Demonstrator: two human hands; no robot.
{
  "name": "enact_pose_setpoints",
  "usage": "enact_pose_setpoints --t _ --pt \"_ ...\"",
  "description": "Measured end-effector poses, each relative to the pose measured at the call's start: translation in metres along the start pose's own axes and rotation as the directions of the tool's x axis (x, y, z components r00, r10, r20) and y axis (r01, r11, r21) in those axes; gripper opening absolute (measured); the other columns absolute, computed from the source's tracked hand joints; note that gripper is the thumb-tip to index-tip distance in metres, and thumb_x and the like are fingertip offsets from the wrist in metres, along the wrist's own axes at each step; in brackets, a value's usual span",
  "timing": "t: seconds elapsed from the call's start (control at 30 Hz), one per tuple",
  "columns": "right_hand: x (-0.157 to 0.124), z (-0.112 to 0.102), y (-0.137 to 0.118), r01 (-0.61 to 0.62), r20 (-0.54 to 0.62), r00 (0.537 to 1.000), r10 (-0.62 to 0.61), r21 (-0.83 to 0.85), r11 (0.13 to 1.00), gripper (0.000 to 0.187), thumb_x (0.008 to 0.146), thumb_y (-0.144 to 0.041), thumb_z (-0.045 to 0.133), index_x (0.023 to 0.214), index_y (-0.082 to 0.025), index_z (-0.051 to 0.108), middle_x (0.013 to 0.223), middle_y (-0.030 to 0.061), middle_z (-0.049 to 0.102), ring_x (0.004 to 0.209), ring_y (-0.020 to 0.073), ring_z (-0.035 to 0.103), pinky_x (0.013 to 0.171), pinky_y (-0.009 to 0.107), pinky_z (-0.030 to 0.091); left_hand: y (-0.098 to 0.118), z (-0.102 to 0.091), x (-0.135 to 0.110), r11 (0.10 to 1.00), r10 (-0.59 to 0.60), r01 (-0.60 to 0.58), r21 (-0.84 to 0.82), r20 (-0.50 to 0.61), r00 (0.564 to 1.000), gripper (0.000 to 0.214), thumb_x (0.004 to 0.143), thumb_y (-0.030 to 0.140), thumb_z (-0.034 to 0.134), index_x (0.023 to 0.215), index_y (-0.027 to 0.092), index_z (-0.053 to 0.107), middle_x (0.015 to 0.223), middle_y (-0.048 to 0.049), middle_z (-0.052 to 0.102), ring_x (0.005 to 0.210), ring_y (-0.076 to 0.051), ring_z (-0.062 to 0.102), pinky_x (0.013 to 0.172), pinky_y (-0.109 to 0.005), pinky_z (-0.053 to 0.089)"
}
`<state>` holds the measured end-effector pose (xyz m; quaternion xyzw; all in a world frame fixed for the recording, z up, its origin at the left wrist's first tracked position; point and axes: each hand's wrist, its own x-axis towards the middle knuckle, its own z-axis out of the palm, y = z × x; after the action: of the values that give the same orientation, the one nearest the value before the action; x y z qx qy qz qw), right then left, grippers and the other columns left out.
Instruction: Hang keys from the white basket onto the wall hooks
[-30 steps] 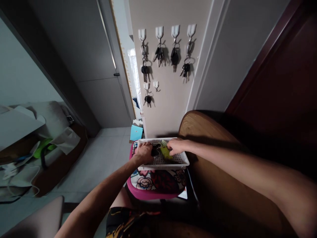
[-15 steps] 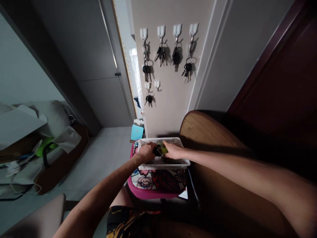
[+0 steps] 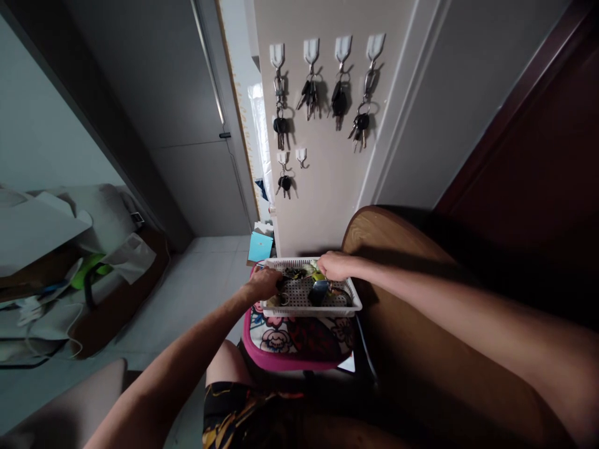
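A white perforated basket (image 3: 309, 307) rests on a pink flowered stool (image 3: 294, 346) below a wall of key hooks. My left hand (image 3: 262, 284) is in the basket's left side, fingers curled on a dark bunch of keys (image 3: 282, 292). My right hand (image 3: 333, 265) is at the basket's far right, fingers pinched on something small with a yellow-green tag (image 3: 318, 275) beside it. More dark keys (image 3: 319, 290) lie on the basket floor between my hands.
White hooks on the beige wall carry key bunches (image 3: 339, 100); one lower hook (image 3: 302, 156) is bare. A wooden tabletop (image 3: 397, 249) lies to the right, a dark door (image 3: 538, 162) beyond. A blue box (image 3: 260, 246) sits on the floor; clutter (image 3: 70, 274) at left.
My hands have drawn apart inside the basket; the left went to its left side, the right up to its far right edge. The view shifted slightly.
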<state>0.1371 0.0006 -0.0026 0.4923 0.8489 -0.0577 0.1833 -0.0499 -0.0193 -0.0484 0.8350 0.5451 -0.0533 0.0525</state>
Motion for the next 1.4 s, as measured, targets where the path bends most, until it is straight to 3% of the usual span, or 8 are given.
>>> enact_pose_setpoints --t 0.17,0.3,0.47,0.6,0.83,0.97,1.17,1.4 --pt "-0.005 -0.016 0.009 0.08 -0.077 0.994 -0.073 0.092 0.993 0.022 0.052 -0.008 0.039 0.063 -0.015 0.057 0.06 0.003 0.058 0.053 0.0107 0.05 0.041 0.017 0.029 -0.001 -0.001 -0.003 0.996 0.042 -0.047 -0.076 -0.055 0.998 0.024 0.057 0.014 0.044 0.075 0.024 0.056 0.084 0.0002 0.055 0.085 -0.016 0.046 0.08 -0.031 0.028" --pt "-0.005 -0.019 0.011 0.115 -0.156 0.985 -0.069 0.308 0.944 0.022 0.054 -0.01 0.038 0.064 -0.016 0.056 0.055 -0.0009 0.057 0.049 0.0073 0.049 0.042 0.015 0.032 0.015 -0.01 0.002 0.938 0.029 -0.096 -0.332 -0.201 0.979 0.026 0.06 0.021 0.045 0.085 0.02 0.053 0.09 -0.0016 0.054 0.083 -0.013 0.046 0.076 -0.024 0.033" --pt "0.004 -0.015 0.012 0.158 -0.255 0.967 -0.017 0.542 0.826 0.022 0.054 -0.011 0.039 0.069 -0.016 0.054 0.047 -0.0034 0.053 0.043 0.0067 0.048 0.041 0.015 0.034 0.048 -0.02 0.022 0.63 0.031 -0.216 -0.746 -0.254 0.967 0.032 0.061 0.032 0.046 0.086 0.012 0.05 0.078 -0.0033 0.056 0.068 -0.01 0.049 0.06 -0.019 0.038" --pt "0.004 -0.018 0.012 0.216 -0.377 0.925 0.04 0.611 0.762 0.015 0.054 -0.014 0.041 0.063 -0.015 0.052 0.044 -0.0035 0.051 0.04 0.0067 0.047 0.038 0.015 0.033 0.061 -0.021 0.037 0.419 -0.078 -0.185 -0.889 -0.238 0.968 0.027 0.061 0.031 0.046 0.074 0.008 0.053 0.061 -0.001 0.053 0.05 -0.006 0.044 0.046 -0.016 0.034" --pt "0.002 -0.028 0.016 0.295 -0.517 0.845 0.138 0.667 0.684 0.007 0.056 -0.019 0.046 0.057 -0.014 0.051 0.042 -0.0036 0.049 0.04 0.0066 0.046 0.039 0.016 0.033 0.049 -0.029 0.05 0.292 -0.161 -0.231 -0.928 -0.285 0.945 0.021 0.059 0.027 0.047 0.068 0.01 0.054 0.054 0.0024 0.05 0.047 -0.005 0.041 0.045 -0.016 0.033" --pt "0.015 -0.048 0.028 0.317 -0.553 0.795 0.25 0.73 0.606 0.005 0.057 -0.019 0.047 0.057 -0.014 0.05 0.041 -0.0039 0.048 0.041 0.0063 0.046 0.043 0.017 0.037 0.039 -0.052 0.058 0.296 -0.222 -0.311 -0.903 -0.381 0.897 0.016 0.059 0.018 0.047 0.071 0.01 0.053 0.06 0.0007 0.053 0.054 -0.006 0.045 0.053 -0.017 0.037" --pt "0.035 -0.106 0.044 0.359 -0.555 0.702 0.447 0.817 0.451 0.002 0.059 -0.014 0.047 0.057 -0.013 0.048 0.048 -0.0021 0.052 0.043 0.0059 0.049 0.045 0.016 0.041 0.026 -0.102 0.074 0.448 -0.338 -0.301 -0.842 -0.471 0.815 0.024 0.059 0.01 0.043 0.082 0.011 0.052 0.072 -0.0026 0.056 0.057 -0.007 0.048 0.057 -0.018 0.038" --pt "0.072 -0.146 0.056 0.341 -0.564 0.626 0.539 0.819 0.461 0.004 0.061 -0.013 0.047 0.062 -0.013 0.051 0.057 0.0002 0.055 0.043 0.0053 0.05 0.043 0.015 0.041 0.017 -0.134 0.09 0.647 -0.342 -0.194 -0.737 -0.508 0.79 0.033 0.06 0.012 0.042 0.092 0.012 0.05 0.08 -0.0058 0.056 0.069 -0.011 0.05 0.064 -0.021 0.039"
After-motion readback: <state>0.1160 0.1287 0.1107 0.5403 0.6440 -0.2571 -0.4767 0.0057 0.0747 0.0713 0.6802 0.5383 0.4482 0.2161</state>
